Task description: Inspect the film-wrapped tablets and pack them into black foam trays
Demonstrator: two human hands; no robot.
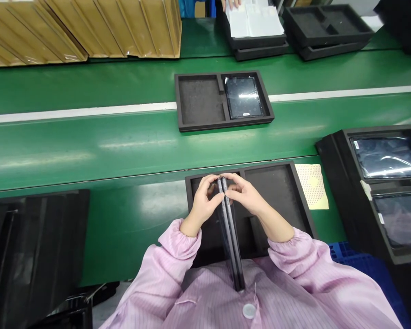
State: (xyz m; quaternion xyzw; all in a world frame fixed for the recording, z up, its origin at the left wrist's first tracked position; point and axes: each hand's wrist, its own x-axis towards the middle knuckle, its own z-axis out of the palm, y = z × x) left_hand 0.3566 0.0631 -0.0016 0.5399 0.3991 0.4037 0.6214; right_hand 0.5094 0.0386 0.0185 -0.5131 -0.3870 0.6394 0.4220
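Observation:
Two dark tablets [230, 233] stand side by side on edge, their thin sides facing up toward me. My left hand [202, 202] is closed on the upper end of the left tablet, thumb on its near edge and fingers behind. On the other side, my right hand [248, 196] pinches the right tablet in the same way. The lower ends of both reach back to my pink smock. Beneath my hands lies a black foam tray [277, 187] with recessed compartments; my arms and the tablets hide part of it.
Across the green bench, another foam tray [200, 100] holds one tablet [245, 97] in its right compartment. Stacked trays with tablets [387, 157] stand at right, beside a yellow dotted sheet [311, 186]. Cardboard dividers [123, 27] fill the back left. A co-worker's hand touches white papers [255, 20].

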